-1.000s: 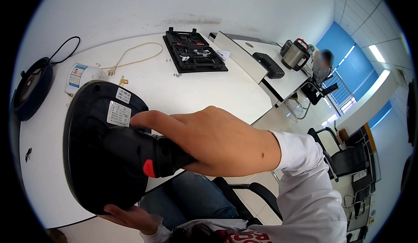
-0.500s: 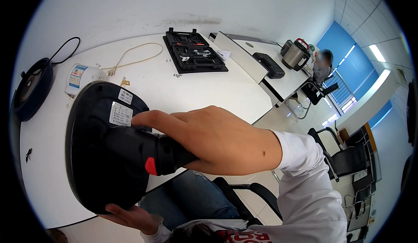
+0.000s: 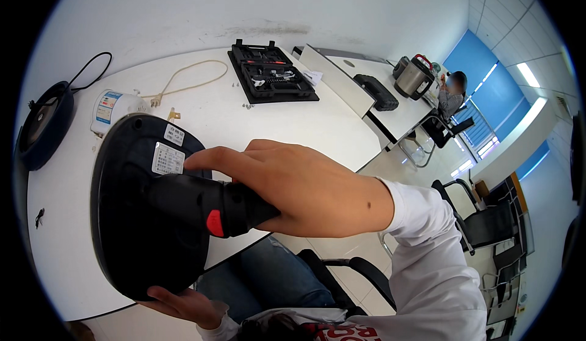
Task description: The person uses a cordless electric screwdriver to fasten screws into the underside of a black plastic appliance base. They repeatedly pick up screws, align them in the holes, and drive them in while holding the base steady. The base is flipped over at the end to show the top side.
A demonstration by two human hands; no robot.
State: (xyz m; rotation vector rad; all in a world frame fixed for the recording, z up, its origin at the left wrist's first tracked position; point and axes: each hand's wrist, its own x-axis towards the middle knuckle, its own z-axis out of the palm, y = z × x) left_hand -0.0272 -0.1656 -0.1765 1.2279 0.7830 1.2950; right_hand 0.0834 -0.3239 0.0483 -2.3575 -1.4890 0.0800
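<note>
My right hand [image 3: 308, 185] is wrapped round a black power screwdriver [image 3: 183, 203] with a red switch. The tool points left at a black, roundish base [image 3: 119, 219], and its dark nose blends into it, so I cannot tell whether the tip touches a screw. Two pale labels are stuck on the base's upper part, close to my right index finger. My left hand [image 3: 189, 309] grips the base at its lower edge, thumb on the near face and the other fingers mostly hidden behind. The base is held tilted up over the table's near edge.
On the white table [image 3: 317, 139] are a white appliance part [image 3: 122, 109], a pale power cord [image 3: 195, 64], loose screws [image 3: 248, 106] and an open black tool case [image 3: 274, 75]. A dark round part [image 3: 49, 124] stands far left. Another person [image 3: 453, 94] sits by a metal cooker [image 3: 416, 77].
My right hand and the screwdriver have tilted slightly, the tool's rear and red switch rising a little. The base and my left hand stay nearly still.
</note>
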